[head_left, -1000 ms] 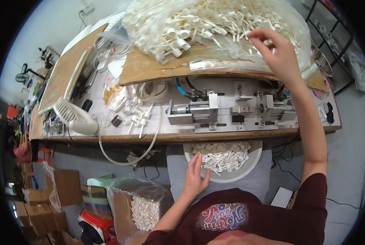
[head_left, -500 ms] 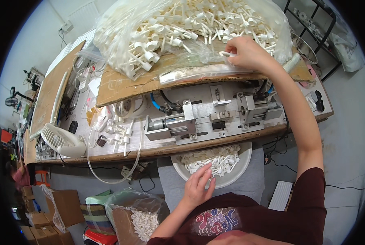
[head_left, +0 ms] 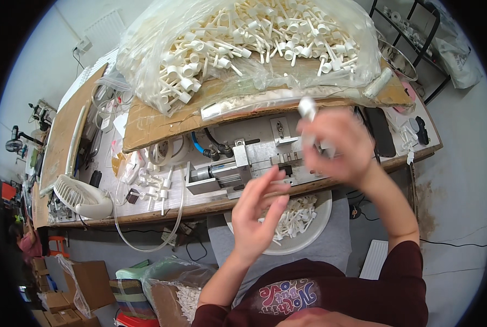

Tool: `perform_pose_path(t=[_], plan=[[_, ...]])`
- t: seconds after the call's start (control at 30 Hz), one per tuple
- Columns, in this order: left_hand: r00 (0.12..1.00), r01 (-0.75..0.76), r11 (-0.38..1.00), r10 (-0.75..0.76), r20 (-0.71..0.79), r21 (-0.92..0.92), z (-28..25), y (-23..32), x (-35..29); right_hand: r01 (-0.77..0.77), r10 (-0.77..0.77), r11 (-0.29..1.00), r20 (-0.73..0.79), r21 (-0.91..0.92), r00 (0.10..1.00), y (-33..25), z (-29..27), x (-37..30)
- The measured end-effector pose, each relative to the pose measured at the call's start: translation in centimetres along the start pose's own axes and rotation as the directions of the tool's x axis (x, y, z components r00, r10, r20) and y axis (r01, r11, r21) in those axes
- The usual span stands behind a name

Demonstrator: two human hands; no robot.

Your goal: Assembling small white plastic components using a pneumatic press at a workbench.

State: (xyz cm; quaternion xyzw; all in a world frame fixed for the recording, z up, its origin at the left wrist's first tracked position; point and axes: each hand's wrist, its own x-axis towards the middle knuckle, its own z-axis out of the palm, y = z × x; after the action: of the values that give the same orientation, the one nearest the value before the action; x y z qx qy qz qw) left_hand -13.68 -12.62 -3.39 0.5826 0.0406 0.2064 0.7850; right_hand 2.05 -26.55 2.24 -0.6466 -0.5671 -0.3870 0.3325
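My right hand (head_left: 341, 144), blurred by motion, is over the right part of a metal clamping jig (head_left: 217, 173). Its fingers are closed on a white plastic piece with a cup-shaped end (head_left: 307, 109), which sticks up past the fingertips; its lower part is hidden. Nearer to me, my left hand (head_left: 257, 218) is raised at the bench's front edge with fingers and thumb apart, holding nothing. Below it, a white bowl (head_left: 327, 220) on my lap holds small white plastic parts (head_left: 298, 218), partly covered by that hand.
A large clear bag (head_left: 140, 60) of white cup-ended pieces lies spread on a cardboard sheet (head_left: 161, 126) above the jig. To the left are loose white fittings (head_left: 159, 188), a clear hose (head_left: 145, 249) and a white fan (head_left: 82, 196). Cardboard boxes (head_left: 88, 280) stand on the floor.
My right hand has come back from the bag's edge toward me, over the jig, with the white piece. My left hand has risen from above the bowl toward the jig.
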Motion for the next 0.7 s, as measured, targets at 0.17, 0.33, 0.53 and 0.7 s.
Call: perform_pose_path(t=[0.17,0.33,0.53,0.7], plan=[[0.984,-0.046,0.998,0.039,0.173,0.034,-0.3,0.0,1.9,-0.127,0.087,0.943,0.141,0.307,0.986,-4.4,0.3,-5.2],[0.967,-0.226,0.89,0.157,0.199,0.396,-1.5,-1.3,1.5,-0.27,0.225,0.933,0.202,0.236,0.953,-4.7,-1.3,-6.6],[0.868,-0.489,0.417,0.319,0.38,0.766,-1.6,-4.4,1.8,-0.778,0.784,0.486,0.194,0.398,0.59,-5.6,-1.5,-8.1],[0.823,-0.549,0.172,0.284,0.492,0.818,-1.4,-4.8,2.5,-0.791,0.832,0.366,0.208,0.49,0.514,-6.1,-1.4,-8.2]])
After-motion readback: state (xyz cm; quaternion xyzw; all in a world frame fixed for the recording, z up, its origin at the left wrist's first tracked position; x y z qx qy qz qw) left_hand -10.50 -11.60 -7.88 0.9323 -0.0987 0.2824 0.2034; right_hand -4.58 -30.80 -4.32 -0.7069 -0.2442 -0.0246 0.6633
